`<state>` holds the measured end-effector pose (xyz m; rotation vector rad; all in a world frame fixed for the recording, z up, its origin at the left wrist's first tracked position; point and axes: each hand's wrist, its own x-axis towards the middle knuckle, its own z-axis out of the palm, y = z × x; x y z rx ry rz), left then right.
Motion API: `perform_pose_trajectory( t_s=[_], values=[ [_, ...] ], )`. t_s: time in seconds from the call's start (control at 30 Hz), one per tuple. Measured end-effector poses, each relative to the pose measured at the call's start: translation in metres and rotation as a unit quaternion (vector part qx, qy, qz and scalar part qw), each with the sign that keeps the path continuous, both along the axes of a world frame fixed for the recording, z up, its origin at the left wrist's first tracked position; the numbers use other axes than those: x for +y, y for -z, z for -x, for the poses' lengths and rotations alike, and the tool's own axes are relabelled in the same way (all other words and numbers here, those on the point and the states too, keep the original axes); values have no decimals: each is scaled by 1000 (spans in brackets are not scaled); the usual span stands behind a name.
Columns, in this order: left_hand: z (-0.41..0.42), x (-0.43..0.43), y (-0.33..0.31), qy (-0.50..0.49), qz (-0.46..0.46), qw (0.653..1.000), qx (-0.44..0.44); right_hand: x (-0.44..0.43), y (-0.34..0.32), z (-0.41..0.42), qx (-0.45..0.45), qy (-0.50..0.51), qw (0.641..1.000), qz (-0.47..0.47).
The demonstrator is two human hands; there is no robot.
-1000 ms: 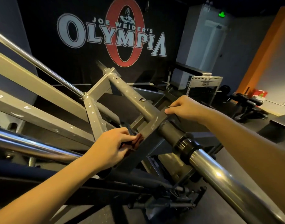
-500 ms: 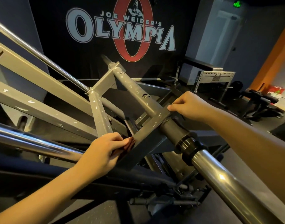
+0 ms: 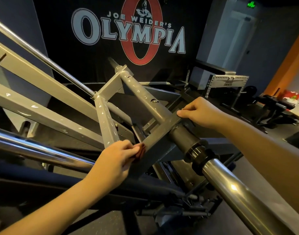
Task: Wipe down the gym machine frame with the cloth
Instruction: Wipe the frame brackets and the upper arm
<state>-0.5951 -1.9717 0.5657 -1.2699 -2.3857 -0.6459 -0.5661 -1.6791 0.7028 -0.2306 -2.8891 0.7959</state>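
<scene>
1. Left hand has barely shifted in the last half second, sliding its small dark reddish cloth slightly along the bar; right hand has stayed put.
2. Curled left fingers pinch the cloth against the lower end of a crossbar on the grey painted steel machine frame (its paint is chipped in places).
3. Right hand grips the crossbar's upper end, fingers curled, thumb on top.
4. Between the hands, a thick polished chrome bar with a black collar runs toward the lower right.
5. A black "Olympia" wall banner hangs behind.
</scene>
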Motion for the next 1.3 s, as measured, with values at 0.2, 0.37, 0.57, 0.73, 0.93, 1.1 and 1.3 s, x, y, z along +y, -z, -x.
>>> perform_pose_trajectory(
  t_s=[0.2,0.37,0.57,0.73,0.93,1.1,1.3],
  values=[
    [11,42,-36,14,-93,995,-42,-2,-1,-1,3,-1,1000,-9],
    [2,29,-24,-15,-86,993,-84,-4,0,-9,9,-7,1000,-3],
    [-5,8,-23,-107,77,989,-64,-8,1,-10,10,12,1000,20],
    [9,65,-50,-31,-133,989,-58,-7,0,-9,4,13,999,30],
    [12,91,-54,36,-202,977,-53,-3,3,-17,0,31,997,76],
    [42,71,-39,-71,-207,946,-239,-2,6,-19,9,14,997,74],
    [-4,104,-54,40,-261,960,-88,6,5,-10,0,6,998,70]
  ],
)
